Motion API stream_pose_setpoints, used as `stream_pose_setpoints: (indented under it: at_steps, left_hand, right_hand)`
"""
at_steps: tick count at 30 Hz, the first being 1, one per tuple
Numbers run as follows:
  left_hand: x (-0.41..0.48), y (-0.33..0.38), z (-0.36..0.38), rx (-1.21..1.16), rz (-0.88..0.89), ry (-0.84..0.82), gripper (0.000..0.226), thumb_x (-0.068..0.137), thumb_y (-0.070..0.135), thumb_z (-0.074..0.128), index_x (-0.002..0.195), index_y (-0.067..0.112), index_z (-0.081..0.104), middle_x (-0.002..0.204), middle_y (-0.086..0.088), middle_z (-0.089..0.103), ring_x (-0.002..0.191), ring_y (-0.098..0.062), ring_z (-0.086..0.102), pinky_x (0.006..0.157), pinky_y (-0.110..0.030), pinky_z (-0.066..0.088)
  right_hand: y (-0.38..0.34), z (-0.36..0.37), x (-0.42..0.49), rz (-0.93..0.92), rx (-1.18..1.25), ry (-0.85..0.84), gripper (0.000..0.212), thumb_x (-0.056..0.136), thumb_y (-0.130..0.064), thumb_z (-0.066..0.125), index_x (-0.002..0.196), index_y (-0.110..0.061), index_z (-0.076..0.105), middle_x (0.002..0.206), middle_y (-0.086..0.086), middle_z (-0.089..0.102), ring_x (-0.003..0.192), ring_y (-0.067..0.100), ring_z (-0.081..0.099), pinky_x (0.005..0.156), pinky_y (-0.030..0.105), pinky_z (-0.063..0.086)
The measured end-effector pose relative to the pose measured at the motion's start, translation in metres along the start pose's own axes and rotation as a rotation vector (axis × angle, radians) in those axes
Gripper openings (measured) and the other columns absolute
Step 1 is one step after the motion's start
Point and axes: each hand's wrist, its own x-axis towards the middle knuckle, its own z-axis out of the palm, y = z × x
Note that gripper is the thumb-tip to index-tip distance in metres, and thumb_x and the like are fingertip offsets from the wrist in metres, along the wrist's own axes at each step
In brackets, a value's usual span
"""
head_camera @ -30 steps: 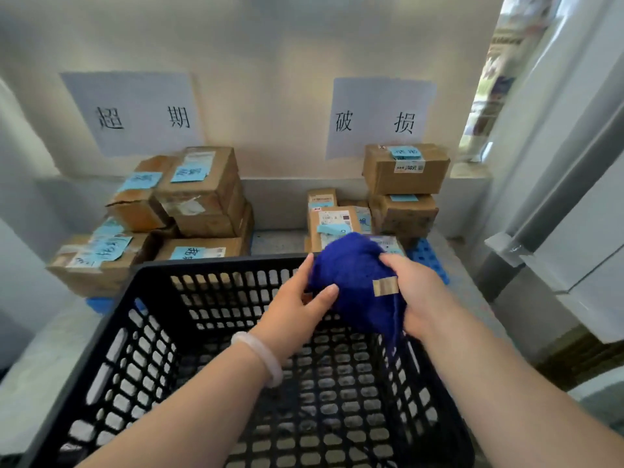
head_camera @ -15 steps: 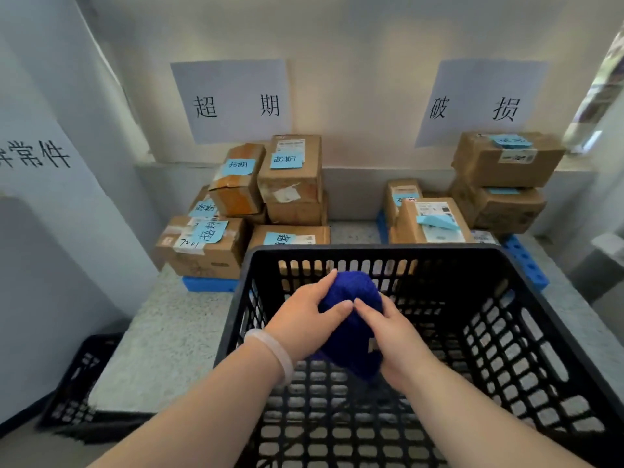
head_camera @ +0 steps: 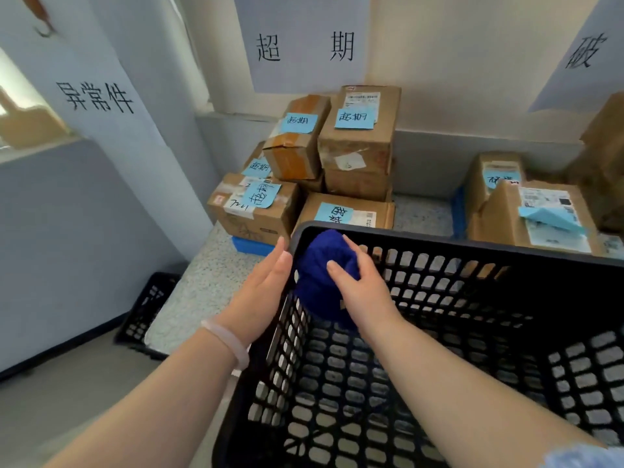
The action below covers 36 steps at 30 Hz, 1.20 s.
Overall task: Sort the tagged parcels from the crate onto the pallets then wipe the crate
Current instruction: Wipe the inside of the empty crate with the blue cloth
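Blue cloth (head_camera: 324, 265) is balled in the far-left inside corner of the crate (head_camera: 472, 246), our right hand (head_camera: 363, 292) curled round it. Left hand (head_camera: 261, 298), fingers straight, braces the wall from outside. Parcels (head_camera: 358, 143) sit stacked beyond. Risk: w/o firm bracing the crate slides, or the cloth snags in the holes.

A pillar sheet (head_camera: 96, 97) on the left reads 异常件. The wall sheet (head_camera: 304, 45) above the left stack reads 超期. An edge sheet (head_camera: 586, 50) at far right shows only 破. Blue notes (head_camera: 354, 117) on the left parcels (head_camera: 358, 153) carry handwritten 超期, upside down to the camera. The shipping labels (head_camera: 547, 204) are too small to read.
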Motion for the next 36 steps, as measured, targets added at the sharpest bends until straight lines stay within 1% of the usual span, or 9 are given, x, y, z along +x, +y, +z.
stream_pose_setpoints:
  at_steps: [4,8,13,21,23,25,27,30,36]
  left_hand:
    - [-0.008,-0.009,0.005,0.011,-0.048,-0.030,0.043,0.108,0.021,0.023,0.142,0.045,0.013,0.140,0.034,0.014,0.135,0.008,0.019,0.084,0.013,0.014]
    - [-0.008,-0.003,0.005,0.009,-0.087,-0.037,0.047,0.108,0.031,0.022,0.152,0.042,0.011,0.140,0.032,0.016,0.127,0.018,0.017,0.079,0.015,0.011]
    - [-0.011,0.011,0.009,-0.126,-0.172,0.016,0.049,0.103,0.046,0.015,0.152,0.043,0.022,0.133,0.032,0.027,0.123,0.012,0.024,0.065,0.016,0.017]
    - [-0.014,0.017,0.008,-0.163,-0.199,0.002,0.065,0.089,0.067,0.017,0.149,0.046,0.028,0.137,0.034,0.031,0.121,0.019,0.026,0.086,0.005,0.015]
    - [-0.014,0.017,0.008,-0.143,-0.185,0.009,0.059,0.093,0.063,0.015,0.148,0.046,0.028,0.128,0.039,0.033,0.108,0.029,0.032,0.087,0.006,0.016]
    - [-0.015,0.019,0.009,-0.113,-0.172,0.007,0.046,0.101,0.052,0.013,0.145,0.047,0.026,0.116,0.044,0.032,0.087,0.040,0.032,0.070,0.015,0.016]
    - [-0.015,0.020,0.010,-0.082,-0.167,0.001,0.049,0.103,0.049,0.011,0.150,0.043,0.023,0.126,0.040,0.025,0.098,0.032,0.031,0.065,0.017,0.012]
    - [-0.013,0.015,0.009,-0.072,-0.186,0.009,0.054,0.101,0.054,0.011,0.153,0.044,0.018,0.132,0.031,0.023,0.113,0.022,0.018,0.076,0.015,0.009]
    - [-0.010,0.006,0.010,-0.088,-0.184,0.029,0.053,0.101,0.055,0.017,0.153,0.047,0.019,0.138,0.031,0.024,0.134,0.011,0.018,0.070,0.017,0.011]
  right_hand:
    - [0.021,0.029,0.013,-0.172,-0.168,-0.093,0.072,0.092,-0.029,0.066,0.146,-0.049,0.022,0.139,-0.014,0.030,0.126,-0.006,0.025,0.108,0.011,0.017]
    - [0.043,0.037,0.021,-0.188,-0.150,-0.110,0.072,0.091,-0.017,0.067,0.129,-0.058,0.022,0.137,-0.008,0.031,0.128,0.003,0.033,0.112,0.019,0.025]
    - [0.058,0.036,0.000,-0.233,-0.097,-0.066,0.057,0.086,-0.003,0.068,0.114,-0.046,0.045,0.123,-0.012,0.044,0.114,-0.009,0.044,0.101,0.004,0.026]
    - [0.064,0.033,-0.047,-0.380,-0.128,-0.227,0.035,0.073,-0.025,0.069,0.102,-0.039,0.054,0.113,-0.008,0.052,0.106,-0.014,0.049,0.095,0.004,0.031]
    - [0.063,0.026,-0.036,-0.360,-0.119,-0.204,0.041,0.074,-0.019,0.072,0.101,-0.042,0.053,0.114,-0.007,0.053,0.105,-0.014,0.049,0.096,0.005,0.031]
    - [0.057,0.020,-0.015,-0.273,-0.039,-0.063,0.044,0.080,-0.015,0.074,0.103,-0.045,0.052,0.121,0.000,0.054,0.110,-0.005,0.052,0.103,0.017,0.034]
    - [0.048,0.018,0.006,-0.203,-0.007,0.058,0.042,0.087,-0.020,0.070,0.116,-0.043,0.050,0.133,-0.003,0.045,0.120,0.007,0.047,0.108,0.027,0.034]
    - [0.040,0.027,0.025,-0.154,-0.109,0.035,0.049,0.091,-0.018,0.067,0.136,-0.024,0.047,0.133,-0.006,0.034,0.120,0.005,0.034,0.104,0.020,0.028]
    - [0.060,0.039,-0.019,-0.218,-0.122,-0.119,0.032,0.076,-0.013,0.075,0.103,-0.018,0.060,0.114,0.004,0.053,0.101,0.006,0.052,0.097,0.018,0.039]
